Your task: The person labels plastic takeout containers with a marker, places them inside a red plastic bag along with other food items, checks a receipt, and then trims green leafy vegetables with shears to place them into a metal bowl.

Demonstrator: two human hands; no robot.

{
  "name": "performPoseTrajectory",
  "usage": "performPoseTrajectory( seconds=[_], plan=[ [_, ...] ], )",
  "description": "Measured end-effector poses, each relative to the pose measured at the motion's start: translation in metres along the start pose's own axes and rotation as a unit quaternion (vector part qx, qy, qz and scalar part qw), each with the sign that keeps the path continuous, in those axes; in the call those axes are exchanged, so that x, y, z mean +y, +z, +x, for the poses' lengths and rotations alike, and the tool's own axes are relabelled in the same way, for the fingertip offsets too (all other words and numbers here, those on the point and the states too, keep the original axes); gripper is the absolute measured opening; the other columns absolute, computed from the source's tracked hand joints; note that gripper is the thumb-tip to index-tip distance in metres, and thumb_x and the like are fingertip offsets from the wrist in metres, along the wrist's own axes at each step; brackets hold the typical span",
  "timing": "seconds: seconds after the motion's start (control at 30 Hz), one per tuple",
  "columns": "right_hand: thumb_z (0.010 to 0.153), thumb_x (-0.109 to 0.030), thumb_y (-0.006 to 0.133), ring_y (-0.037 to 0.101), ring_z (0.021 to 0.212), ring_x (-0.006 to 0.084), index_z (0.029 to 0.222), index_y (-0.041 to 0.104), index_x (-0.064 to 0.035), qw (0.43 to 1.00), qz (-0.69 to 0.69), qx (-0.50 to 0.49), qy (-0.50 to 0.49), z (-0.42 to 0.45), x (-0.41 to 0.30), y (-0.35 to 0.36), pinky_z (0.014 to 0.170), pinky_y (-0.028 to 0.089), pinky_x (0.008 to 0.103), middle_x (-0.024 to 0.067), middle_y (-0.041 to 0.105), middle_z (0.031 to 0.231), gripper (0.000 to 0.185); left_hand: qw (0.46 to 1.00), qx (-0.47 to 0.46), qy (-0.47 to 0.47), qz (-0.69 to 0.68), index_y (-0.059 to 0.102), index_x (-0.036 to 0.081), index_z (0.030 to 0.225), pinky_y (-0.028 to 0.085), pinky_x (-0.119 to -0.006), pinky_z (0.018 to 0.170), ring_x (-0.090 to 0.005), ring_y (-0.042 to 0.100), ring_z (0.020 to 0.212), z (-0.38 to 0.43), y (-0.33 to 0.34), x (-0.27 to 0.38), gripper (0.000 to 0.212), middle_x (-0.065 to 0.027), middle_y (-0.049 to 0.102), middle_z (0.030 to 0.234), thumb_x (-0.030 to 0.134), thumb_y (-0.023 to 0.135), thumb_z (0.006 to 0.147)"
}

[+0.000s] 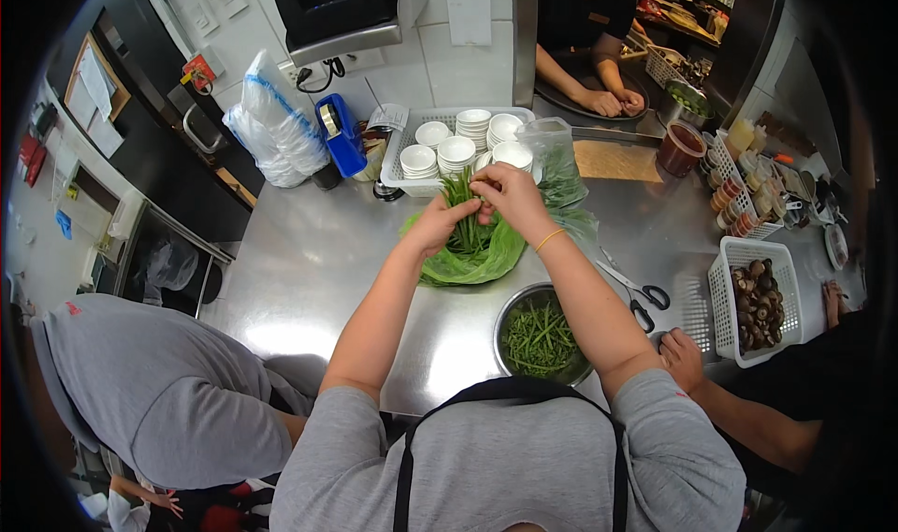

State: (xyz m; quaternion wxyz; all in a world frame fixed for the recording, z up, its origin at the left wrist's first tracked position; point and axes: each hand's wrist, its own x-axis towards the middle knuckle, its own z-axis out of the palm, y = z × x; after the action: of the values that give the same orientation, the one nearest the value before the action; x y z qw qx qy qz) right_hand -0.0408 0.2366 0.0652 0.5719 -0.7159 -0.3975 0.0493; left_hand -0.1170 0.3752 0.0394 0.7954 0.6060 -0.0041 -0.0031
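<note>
My left hand (436, 224) is closed around a bundle of green beans (459, 198) above a green plastic bag (484, 269), which lies open on the steel counter with more beans in it. From the right, my right hand (506, 189) pinches at the upper part of the same bundle with thumb and fingers; its fingertips partly hide what they grip. Nearer to me stands a steel bowl (499, 342) holding cut green pieces (540, 335). Black-handled scissors (637, 290) rest on the counter right of the bowl.
A white basket (401, 139) of stacked white bowls stands behind the green bag, beside a clear bag of greens (561, 174). Mushrooms fill another white basket (722, 307) at right. A co-worker's hand (680, 356) rests near the scissors; another person in grey (175, 384) is close at left.
</note>
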Motion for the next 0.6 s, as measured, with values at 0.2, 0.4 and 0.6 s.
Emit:
performPoseTrajectory(
  seconds=[0.2,0.4,0.6],
  plan=[
    [0.083,-0.028,0.063,0.054,0.076,0.0126,0.126,0.038,-0.0044,0.992,0.106,-0.046,0.054,-0.015,0.029,0.019,0.070,0.047,0.0281,0.0090,0.055,0.105,0.055,0.953,0.143,0.124,-0.235,0.048,0.005,0.105,0.049,-0.029,0.070,-0.0166,0.058,0.078,0.006,0.017,0.005,0.021,-0.0057,0.057,0.085,0.005,0.055,0.085],
    [0.088,-0.049,0.043,0.052,0.090,0.0155,0.124,0.039,-0.0074,0.872,0.438,-0.063,0.208,-0.042,0.013,0.022,0.079,0.043,0.0327,0.0087,0.052,0.106,0.055,0.913,0.168,0.163,-0.335,0.045,0.004,0.107,0.049,-0.032,0.068,-0.0168,0.056,0.076,0.006,0.026,0.011,0.026,-0.0065,0.055,0.087,0.004,0.055,0.084],
    [0.090,-0.056,0.032,0.052,0.092,0.0186,0.114,0.045,-0.0077,0.731,0.615,0.058,0.290,-0.045,0.008,0.029,0.082,0.042,0.0355,0.0078,0.052,0.100,0.056,0.898,0.166,0.147,-0.381,0.046,0.005,0.109,0.047,-0.031,0.068,-0.0154,0.055,0.075,0.003,0.037,0.017,0.026,-0.0054,0.055,0.088,0.004,0.054,0.084]
  ],
)
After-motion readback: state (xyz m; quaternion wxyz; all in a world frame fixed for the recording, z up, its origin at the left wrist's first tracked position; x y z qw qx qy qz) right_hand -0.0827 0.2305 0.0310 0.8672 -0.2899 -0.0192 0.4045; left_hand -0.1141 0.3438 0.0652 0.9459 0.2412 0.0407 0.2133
